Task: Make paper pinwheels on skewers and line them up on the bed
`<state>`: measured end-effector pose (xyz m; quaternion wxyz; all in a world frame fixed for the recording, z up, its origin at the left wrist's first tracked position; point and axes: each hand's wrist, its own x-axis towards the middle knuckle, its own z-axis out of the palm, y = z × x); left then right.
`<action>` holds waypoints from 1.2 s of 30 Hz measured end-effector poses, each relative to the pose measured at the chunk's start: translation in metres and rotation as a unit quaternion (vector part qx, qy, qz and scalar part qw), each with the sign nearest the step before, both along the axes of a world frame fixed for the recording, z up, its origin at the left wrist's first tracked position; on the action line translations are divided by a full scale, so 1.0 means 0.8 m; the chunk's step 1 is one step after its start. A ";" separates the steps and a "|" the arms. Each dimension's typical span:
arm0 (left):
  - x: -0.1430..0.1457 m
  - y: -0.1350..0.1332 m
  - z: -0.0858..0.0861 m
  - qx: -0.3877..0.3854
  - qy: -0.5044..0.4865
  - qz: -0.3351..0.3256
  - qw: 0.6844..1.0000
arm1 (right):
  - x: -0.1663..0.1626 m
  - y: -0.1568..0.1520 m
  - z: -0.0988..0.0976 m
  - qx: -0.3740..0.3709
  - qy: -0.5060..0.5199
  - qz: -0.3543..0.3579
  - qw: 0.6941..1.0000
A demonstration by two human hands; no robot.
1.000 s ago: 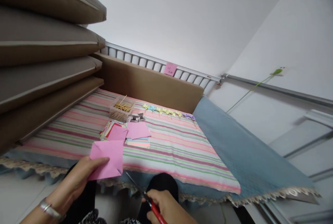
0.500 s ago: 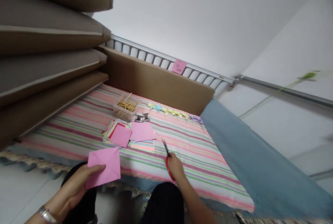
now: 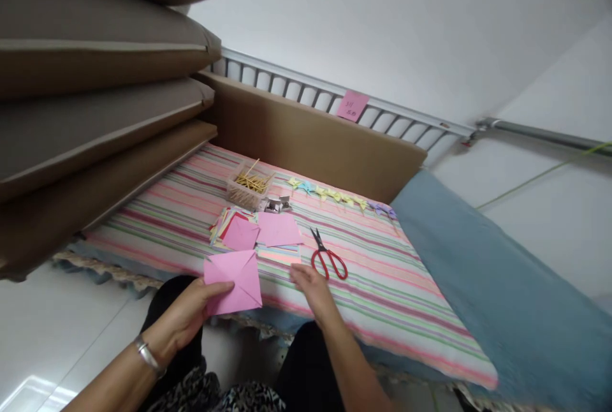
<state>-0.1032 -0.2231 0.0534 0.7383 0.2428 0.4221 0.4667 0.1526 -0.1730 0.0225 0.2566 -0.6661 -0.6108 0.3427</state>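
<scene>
My left hand [image 3: 194, 305] grips a square pink sheet of paper [image 3: 239, 277] by its left edge, thumb on top. Slits or creases run in from the sheet's corners. Empty and with its fingers stretched out, my right hand [image 3: 310, 284] hovers over the front of the striped cloth, to the right of that sheet. Red-handled scissors [image 3: 326, 254] lie beside it on the cloth, blades slightly parted. Beyond the held sheet are a stack of coloured paper squares with a pink square [image 3: 241, 233] on top, and another pink sheet [image 3: 280, 229] over pale papers.
A clear plastic box [image 3: 248, 185] of wooden sticks stands behind the papers, with small metallic items [image 3: 278, 204] near it. Yellow, blue and purple paper pinwheels [image 3: 337, 196] line the back. Stacked brown cushions [image 3: 105, 93] rise at left; a brown panel [image 3: 306, 125] stands behind.
My right hand has let go of the scissors, which now rest on the cloth, and has moved left toward the sheet. My left hand has brought the pink sheet up and right.
</scene>
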 end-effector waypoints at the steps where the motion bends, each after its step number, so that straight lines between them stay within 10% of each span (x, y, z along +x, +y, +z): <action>1: 0.007 -0.001 0.003 0.011 0.001 -0.018 1.000 | -0.013 -0.013 0.007 -0.007 0.062 0.011 0.998; 9: 0.026 -0.022 0.015 0.065 0.046 -0.088 0.993 | -0.063 -0.054 0.064 -0.089 0.428 0.030 0.899; 27: 0.014 -0.030 0.036 0.018 -0.030 0.080 0.996 | -0.098 -0.109 0.060 -0.119 0.496 0.029 0.860; 36: 0.029 -0.048 0.046 0.058 -0.041 0.066 0.995 | -0.106 -0.102 0.076 0.025 0.489 -0.037 0.871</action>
